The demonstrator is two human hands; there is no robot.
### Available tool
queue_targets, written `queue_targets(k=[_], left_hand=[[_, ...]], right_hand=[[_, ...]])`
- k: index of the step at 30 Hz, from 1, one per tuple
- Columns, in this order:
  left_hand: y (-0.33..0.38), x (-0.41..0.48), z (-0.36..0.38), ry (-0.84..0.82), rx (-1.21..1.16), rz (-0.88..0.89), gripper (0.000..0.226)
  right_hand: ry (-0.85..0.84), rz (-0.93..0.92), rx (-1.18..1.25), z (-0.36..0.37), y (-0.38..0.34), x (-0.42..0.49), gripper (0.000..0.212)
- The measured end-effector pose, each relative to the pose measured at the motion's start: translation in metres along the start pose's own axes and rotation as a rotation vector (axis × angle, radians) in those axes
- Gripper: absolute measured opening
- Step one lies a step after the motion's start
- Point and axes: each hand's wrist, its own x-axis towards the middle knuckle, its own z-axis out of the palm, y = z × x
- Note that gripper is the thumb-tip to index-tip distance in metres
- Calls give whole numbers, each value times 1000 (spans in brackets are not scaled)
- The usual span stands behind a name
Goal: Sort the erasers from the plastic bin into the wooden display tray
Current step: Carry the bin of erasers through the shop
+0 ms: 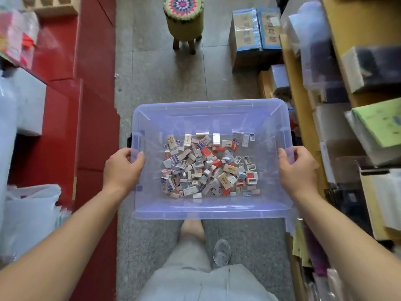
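The plastic bin (208, 103), clear with a bluish tint and no lid, is held up in the air over the floor (152, 72), in front of the person's body. The left grip (123, 168) is closed round the rim of the bin's left edge, on the near side of the dark latch there, with the thumb lying over the rim. The right grip (298, 170) is closed the same way round the rim of the right edge, opposite the other. Both forearms reach forward to it.

The erasers (208, 168) lie loose in a jumbled heap on the bin's bottom. Most are small blocks in paper sleeves of white, red, blue, pink and tan. The heap fills the middle of the bottom and reaches its far and near edges, while strips along the left and right edges show bare plastic.

Below the bin's near edge a knee, pale shorts (206, 283) and a grey shoe (221, 253) show over the floor. Farther along the floor stands a low stool (184, 20) with a crocheted patterned cover, and cardboard boxes (253, 38) stand to its right. A red cabinet (65, 105) runs along the left, with a white plastic bag (28, 222) near it. Shelves (303, 109) stacked with packaged goods run along the right.
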Motion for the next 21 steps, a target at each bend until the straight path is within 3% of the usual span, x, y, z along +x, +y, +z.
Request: queue_targets(k=[9,21], left_hand=[[113,233,-19,-32,0,59,23],[289,518,-3,-77,99,166,21]], right_hand=[[55,55,63,50,-131,185,27],[143,144,130,107,-246,437,29]])
